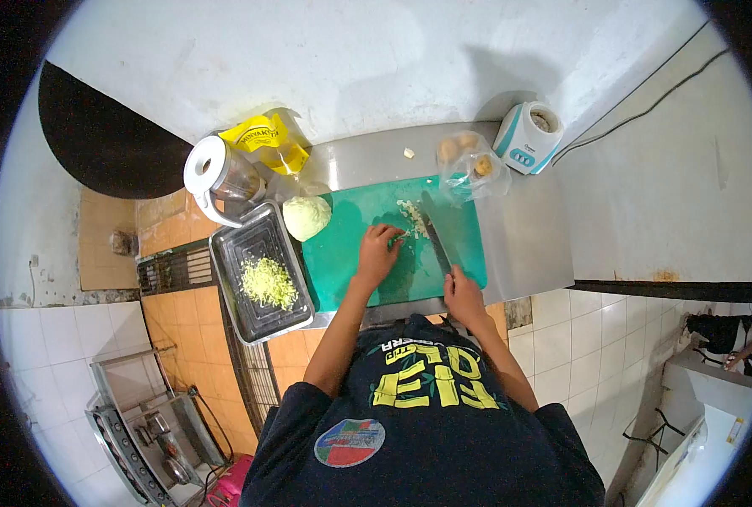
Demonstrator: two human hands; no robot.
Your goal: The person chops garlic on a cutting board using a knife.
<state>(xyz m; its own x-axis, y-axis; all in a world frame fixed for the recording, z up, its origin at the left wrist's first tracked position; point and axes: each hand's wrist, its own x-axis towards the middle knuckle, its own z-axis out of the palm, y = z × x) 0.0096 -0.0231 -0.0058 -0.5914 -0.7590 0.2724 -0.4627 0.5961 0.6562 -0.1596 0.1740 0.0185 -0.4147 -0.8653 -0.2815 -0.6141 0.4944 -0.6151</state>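
My right hand (462, 293) is closed round the handle of a knife (437, 239), whose blade points away from me over the green cutting board (350, 270). Chopped pale pieces (411, 213) lie on the board left of the blade. My left hand (379, 253) is beside them, its fingers drawn together at a small pale piece (399, 237). A cabbage (306, 217) sits at the board's left edge. Farther left, shredded green cabbage (268, 283) lies in a metal tray (230, 299).
A blender jug (234, 179) and a yellow pouch (268, 144) stand behind the tray. At the back right are a plastic bag of round items (470, 166) and a blender base (528, 139). A small pale scrap (409, 153) lies behind the board.
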